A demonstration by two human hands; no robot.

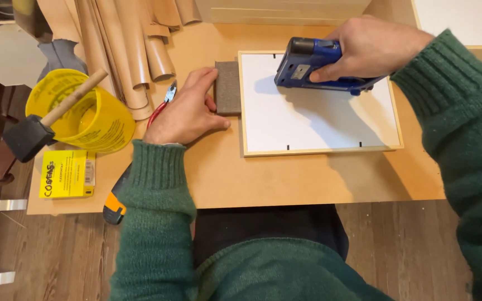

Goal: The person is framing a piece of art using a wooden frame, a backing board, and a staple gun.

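Note:
A light wooden picture frame (322, 150) lies face down on the board, showing its white backing with small black tabs. My right hand (372, 44) grips a blue staple gun (313, 67) that rests on the backing near the frame's top edge. My left hand (188, 108) presses a grey-brown block (228, 87) against the frame's left side, fingers flat along the block's edge. Both arms wear green knitted sleeves.
A yellow tub (93, 117) with a foam brush (32, 134) stands at the left, a yellow box (67, 174) in front of it. Red-handled pliers (160, 106) lie by my left hand. Rolled brown sheets (129, 44) lie behind. An orange-handled tool (115, 206) overhangs the board's front edge.

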